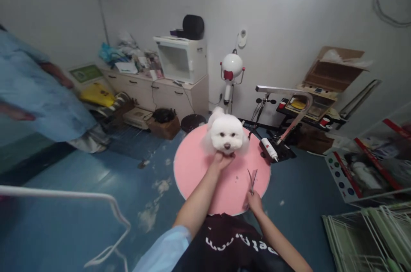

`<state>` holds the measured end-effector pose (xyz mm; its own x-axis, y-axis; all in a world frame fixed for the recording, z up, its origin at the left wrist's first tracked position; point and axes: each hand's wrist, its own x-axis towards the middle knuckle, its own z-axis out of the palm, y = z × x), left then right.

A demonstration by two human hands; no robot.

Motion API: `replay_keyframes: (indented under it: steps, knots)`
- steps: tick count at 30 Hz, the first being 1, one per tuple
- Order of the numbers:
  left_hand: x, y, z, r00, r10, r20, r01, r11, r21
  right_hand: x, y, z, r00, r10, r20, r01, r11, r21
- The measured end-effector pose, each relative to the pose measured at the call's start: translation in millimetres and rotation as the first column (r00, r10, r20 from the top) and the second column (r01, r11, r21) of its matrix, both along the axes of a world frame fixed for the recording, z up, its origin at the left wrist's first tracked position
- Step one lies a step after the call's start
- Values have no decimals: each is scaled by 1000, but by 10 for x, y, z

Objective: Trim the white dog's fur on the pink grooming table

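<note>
A fluffy white dog (227, 133) with a rounded trimmed head faces me on a round pink table (192, 178). Under its chin, my left hand (222, 160) cups the muzzle from below, with the fingers partly hidden by the fur. My right hand (253, 202) grips a pair of scissors (252, 182) by the handles, low over the near right part of the table. The scissor blades point away from me and are spread apart, clear of the dog. A few small dark specks lie on the pink surface.
A metal grooming arm (302, 111) rises at the table's right, beside a white bottle (269, 149). Behind stand a white dryer (232, 66) and a cabinet (199, 96). A person in a blue smock (38, 88) is at left. Wire cages (369, 238) stand front right, a white rail (64, 193) front left.
</note>
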<state>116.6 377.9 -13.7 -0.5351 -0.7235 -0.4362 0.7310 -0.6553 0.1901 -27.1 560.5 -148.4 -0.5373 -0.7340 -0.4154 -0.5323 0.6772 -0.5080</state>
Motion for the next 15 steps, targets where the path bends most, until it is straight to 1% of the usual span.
replay_keyframes:
  steps: [5, 7, 9, 11, 12, 14, 15]
  knots:
    - [-37, 76, -22, 998, -56, 9, 55, 992, 115, -75, -23, 19, 995, 96, -30, -93, 991, 96]
    - [-39, 85, 19, 1000, -1, -31, 5, 992, 128, -65, -15, 74, 991, 133, -28, -130, 986, 101]
    - [-30, 85, 83, 996, 63, -69, -53, 989, 138, -31, -8, 180, 987, 162, -8, -161, 983, 86]
    - [-14, 77, 147, 994, 67, -83, -53, 986, 160, 21, -8, 357, 982, 188, 30, -189, 981, 45]
    - [-5, 69, 173, 995, 53, -87, -37, 984, 174, 50, -11, 474, 977, 208, 57, -208, 978, 8]
    - [8, 49, 208, 994, 39, -101, -17, 978, 207, 104, -18, 759, 951, 278, 136, -270, 960, -75]
    - [10, 38, 217, 993, 39, -111, -14, 975, 221, 128, -23, 918, 922, 335, 194, -321, 942, -102]
